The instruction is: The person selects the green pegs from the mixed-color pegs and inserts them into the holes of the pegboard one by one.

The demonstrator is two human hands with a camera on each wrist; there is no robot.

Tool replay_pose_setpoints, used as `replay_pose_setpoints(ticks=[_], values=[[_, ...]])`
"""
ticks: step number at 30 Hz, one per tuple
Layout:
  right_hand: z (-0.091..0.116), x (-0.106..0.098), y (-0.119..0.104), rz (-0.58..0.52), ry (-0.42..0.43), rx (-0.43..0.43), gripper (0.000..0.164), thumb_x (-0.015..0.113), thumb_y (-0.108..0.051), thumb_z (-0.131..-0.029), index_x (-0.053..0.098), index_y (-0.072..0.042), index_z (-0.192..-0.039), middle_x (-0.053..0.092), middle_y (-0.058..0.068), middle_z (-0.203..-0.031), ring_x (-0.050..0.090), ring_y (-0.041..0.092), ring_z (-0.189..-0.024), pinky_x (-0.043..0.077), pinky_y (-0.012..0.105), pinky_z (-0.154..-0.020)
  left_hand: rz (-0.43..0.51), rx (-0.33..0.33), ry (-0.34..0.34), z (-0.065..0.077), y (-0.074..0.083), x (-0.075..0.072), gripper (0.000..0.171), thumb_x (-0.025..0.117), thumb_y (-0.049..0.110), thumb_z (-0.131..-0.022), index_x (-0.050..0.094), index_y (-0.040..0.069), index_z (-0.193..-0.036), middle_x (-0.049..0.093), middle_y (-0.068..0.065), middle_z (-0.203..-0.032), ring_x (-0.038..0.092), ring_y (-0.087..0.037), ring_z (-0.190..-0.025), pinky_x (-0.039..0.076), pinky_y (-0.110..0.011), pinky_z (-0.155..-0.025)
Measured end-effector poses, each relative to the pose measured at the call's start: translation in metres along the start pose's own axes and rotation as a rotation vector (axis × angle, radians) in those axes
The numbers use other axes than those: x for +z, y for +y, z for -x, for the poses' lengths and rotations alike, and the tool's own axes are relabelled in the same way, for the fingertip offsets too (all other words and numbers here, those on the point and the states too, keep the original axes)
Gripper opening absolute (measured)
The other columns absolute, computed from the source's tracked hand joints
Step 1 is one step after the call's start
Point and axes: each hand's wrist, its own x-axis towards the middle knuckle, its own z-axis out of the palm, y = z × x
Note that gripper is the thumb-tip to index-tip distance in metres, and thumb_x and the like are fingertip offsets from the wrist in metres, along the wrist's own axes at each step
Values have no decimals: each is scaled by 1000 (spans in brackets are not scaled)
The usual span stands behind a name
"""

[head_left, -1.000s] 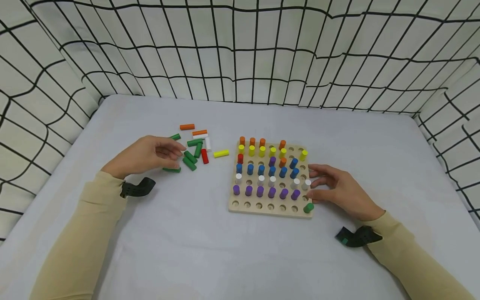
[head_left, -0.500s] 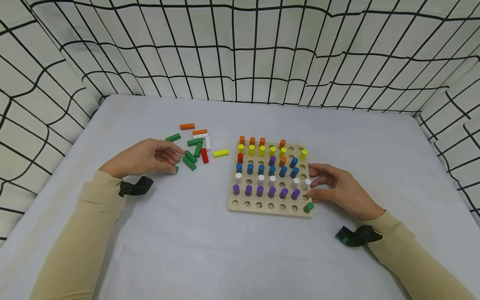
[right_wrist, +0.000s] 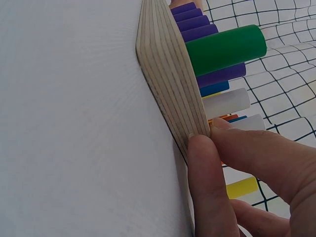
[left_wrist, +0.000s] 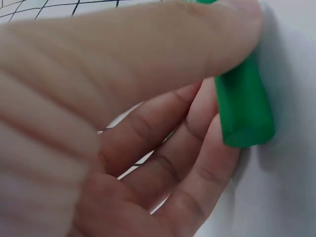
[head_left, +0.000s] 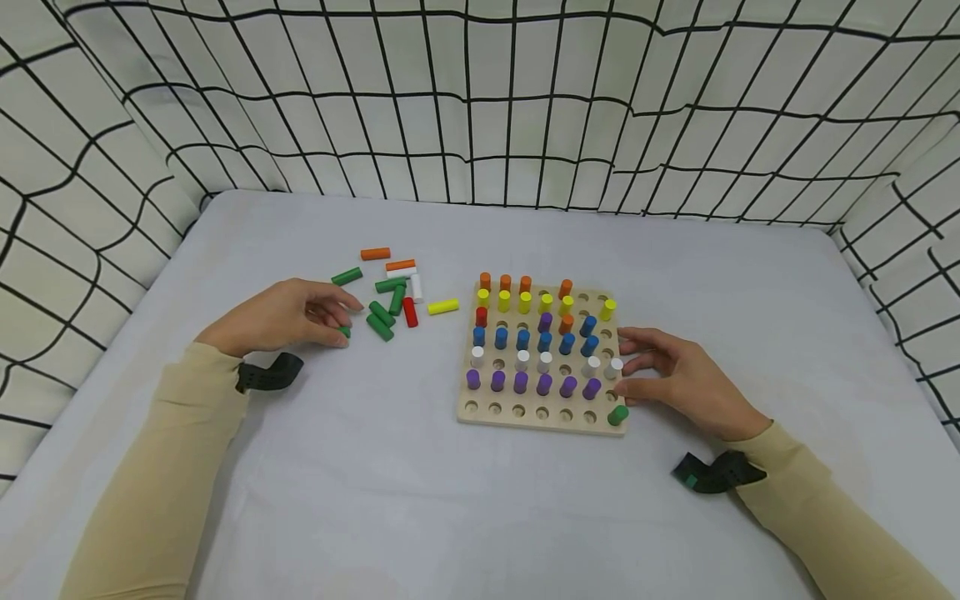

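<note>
On the table, in the head view, my left hand [head_left: 296, 318] pinches a green peg [head_left: 345, 331] between thumb and fingers. That same green peg [left_wrist: 247, 108] shows large in the left wrist view, its upper part covered by the thumb. Several loose pegs in green, orange, white, red and yellow lie just right of that hand. My right hand [head_left: 678, 379] holds the right edge of a wooden pegboard [head_left: 555, 423], and its fingertips meet the layered edge [right_wrist: 165, 79] in the right wrist view. Upright coloured pegs stand in rows on the board, with a green peg [head_left: 617, 415] at its near right corner.
A yellow peg [head_left: 443, 307] lies between the loose pile and the board. Several holes in the board's near row have no pegs. Black wire grid panels [head_left: 487, 100] stand around the back and sides of the white-covered table [head_left: 420, 517].
My left hand has drawn slightly left with the green peg, away from the loose pegs, uncovering another green peg behind it. The right hand stays at the pegboard's edge.
</note>
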Motion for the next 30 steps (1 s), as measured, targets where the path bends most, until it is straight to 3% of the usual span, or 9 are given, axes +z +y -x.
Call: replay_pose_setpoints(ticks=[8, 14, 24, 30], values=[[0, 0, -1, -17, -5, 0, 77, 83, -31, -89, 45, -18, -154, 56, 9, -142, 65, 8, -110, 61, 20, -84, -56, 19, 63, 3, 3, 0, 39, 79, 26, -92, 70, 18, -130, 77, 1, -116, 67, -15, -107, 53, -20, -86], [0, -1, -1, -22, -7, -4, 77, 82, -30, -89, 44, -17, -154, 56, 9, -141, 65, 8, -109, 61, 20, -84, -76, 26, 113, 4, 7, 0, 33, 76, 23, -95, 71, 21, -128, 79, 1, -115, 65, -23, -117, 52, -34, -94], [0, 0, 0, -11, -7, -8, 76, 82, -30, -89, 44, -17, -154, 57, 9, -141, 65, 8, -109, 60, 19, -85, -55, 13, 162, 4, 11, -2, 32, 74, 21, -96, 70, 22, -128, 77, -5, -117, 64, -28, -119, 50, -52, -106], [0, -1, 0, -19, -4, -4, 77, 83, -31, -88, 44, -18, -154, 57, 9, -141, 65, 8, -110, 61, 20, -84, -51, 41, 175, 2, 14, 0, 34, 75, 13, -94, 71, 20, -127, 78, -3, -112, 67, -23, -115, 53, -46, -103]])
